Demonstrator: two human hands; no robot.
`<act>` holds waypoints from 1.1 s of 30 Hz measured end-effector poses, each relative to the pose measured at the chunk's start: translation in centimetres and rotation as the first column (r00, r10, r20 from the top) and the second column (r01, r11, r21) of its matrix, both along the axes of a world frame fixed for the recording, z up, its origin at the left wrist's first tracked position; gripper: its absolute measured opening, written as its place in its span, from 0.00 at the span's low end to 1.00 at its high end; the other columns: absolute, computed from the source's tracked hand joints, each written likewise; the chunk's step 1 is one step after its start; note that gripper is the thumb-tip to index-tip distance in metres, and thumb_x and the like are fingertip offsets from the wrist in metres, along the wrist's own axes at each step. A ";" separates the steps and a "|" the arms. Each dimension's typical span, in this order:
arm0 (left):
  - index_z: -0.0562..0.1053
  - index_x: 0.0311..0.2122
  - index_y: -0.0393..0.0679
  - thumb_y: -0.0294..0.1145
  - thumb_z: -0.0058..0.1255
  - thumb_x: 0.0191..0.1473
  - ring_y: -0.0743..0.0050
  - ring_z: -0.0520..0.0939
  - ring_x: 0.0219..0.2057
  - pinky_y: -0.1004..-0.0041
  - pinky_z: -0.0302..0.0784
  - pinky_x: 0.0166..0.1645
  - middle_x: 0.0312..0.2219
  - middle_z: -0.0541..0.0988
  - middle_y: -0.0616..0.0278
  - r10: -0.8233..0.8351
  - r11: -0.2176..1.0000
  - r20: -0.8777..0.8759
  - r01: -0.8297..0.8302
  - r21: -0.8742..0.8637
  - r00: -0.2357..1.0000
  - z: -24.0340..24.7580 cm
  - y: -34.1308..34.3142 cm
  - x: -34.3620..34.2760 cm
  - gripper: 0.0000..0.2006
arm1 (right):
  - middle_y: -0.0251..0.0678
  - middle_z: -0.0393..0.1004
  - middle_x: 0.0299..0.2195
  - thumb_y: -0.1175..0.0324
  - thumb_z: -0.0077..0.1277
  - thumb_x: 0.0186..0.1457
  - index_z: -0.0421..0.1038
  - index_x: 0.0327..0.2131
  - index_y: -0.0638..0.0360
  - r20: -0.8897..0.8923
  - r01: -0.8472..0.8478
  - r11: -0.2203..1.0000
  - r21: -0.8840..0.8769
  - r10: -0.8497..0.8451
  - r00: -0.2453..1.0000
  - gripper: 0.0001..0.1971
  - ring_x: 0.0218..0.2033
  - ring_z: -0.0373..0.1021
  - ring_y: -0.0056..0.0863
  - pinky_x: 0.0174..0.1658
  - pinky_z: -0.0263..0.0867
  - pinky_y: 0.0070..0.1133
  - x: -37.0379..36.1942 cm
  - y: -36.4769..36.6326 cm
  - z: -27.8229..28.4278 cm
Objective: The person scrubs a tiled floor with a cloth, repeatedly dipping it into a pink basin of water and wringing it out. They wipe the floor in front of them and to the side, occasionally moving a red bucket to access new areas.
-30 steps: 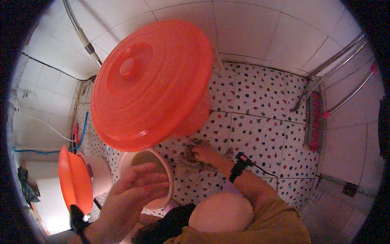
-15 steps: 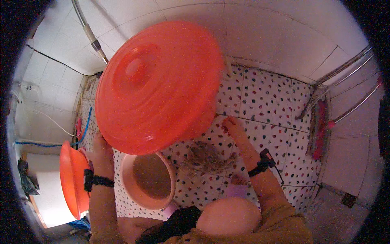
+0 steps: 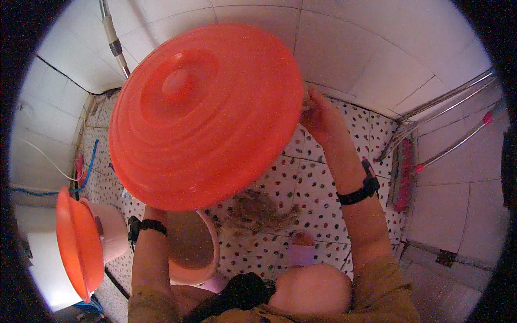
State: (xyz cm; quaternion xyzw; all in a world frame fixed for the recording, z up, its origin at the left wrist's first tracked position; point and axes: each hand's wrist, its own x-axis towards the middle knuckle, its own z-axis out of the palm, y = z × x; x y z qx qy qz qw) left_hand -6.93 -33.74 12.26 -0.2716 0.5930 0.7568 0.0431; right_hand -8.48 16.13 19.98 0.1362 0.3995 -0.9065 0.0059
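Observation:
A large round red plastic lid (image 3: 231,97), ringed with ridges and with a raised knob, is held up tilted. My left hand (image 3: 155,211) grips it from below at its lower edge; the fingers are hidden behind the lid. My right hand (image 3: 326,123) is at the lid's right edge, fingers curled around something brownish that I cannot make out, partly behind the rim. Under the lid stands a pale pink bucket (image 3: 216,245), open at the top and partly covered from view. A brown, matted patch (image 3: 261,210) lies on the floor beside it.
Dotted tiles (image 3: 328,194) cover the floor between white walls. At left, another red round piece (image 3: 78,242) stands on edge against a pinkish container (image 3: 113,226). A blue hose (image 3: 89,169) runs near the left wall. Metal rods (image 3: 458,137) lean at the right.
My right hand has moved up and away from me, from over the floor to the lid's right edge. The lid has shifted slightly left, and the view has turned a little.

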 end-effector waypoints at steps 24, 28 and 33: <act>0.73 0.56 0.44 0.36 0.45 0.62 0.71 0.78 0.43 0.69 0.72 0.48 0.46 0.79 0.64 -0.012 1.000 0.039 0.012 0.001 0.999 -1.2 2.5 1.7 0.19 | 0.20 0.54 0.17 0.66 0.47 0.68 0.68 0.39 0.63 -0.078 -0.061 0.963 -0.263 0.042 0.996 0.08 0.11 0.48 0.12 0.14 0.43 0.16 -2.6 1.7 7.9; 0.73 0.57 0.44 0.37 0.45 0.63 0.71 0.78 0.44 0.69 0.72 0.48 0.46 0.79 0.64 -0.010 1.000 0.040 0.010 -0.004 0.999 -1.2 2.7 1.7 0.19 | 0.19 0.54 0.16 0.66 0.47 0.68 0.68 0.38 0.61 -0.161 -0.145 0.944 -0.297 0.100 0.982 0.08 0.10 0.48 0.13 0.14 0.43 0.16 -1.4 1.5 8.2; 0.73 0.57 0.44 0.37 0.45 0.63 0.70 0.78 0.44 0.68 0.72 0.49 0.47 0.79 0.64 -0.014 1.000 0.041 0.013 0.003 0.999 -0.8 2.9 1.7 0.19 | 0.19 0.53 0.15 0.67 0.45 0.69 0.68 0.34 0.58 -0.093 -0.021 0.975 -0.222 0.000 0.996 0.08 0.09 0.47 0.13 0.14 0.44 0.17 1.4 1.1 8.7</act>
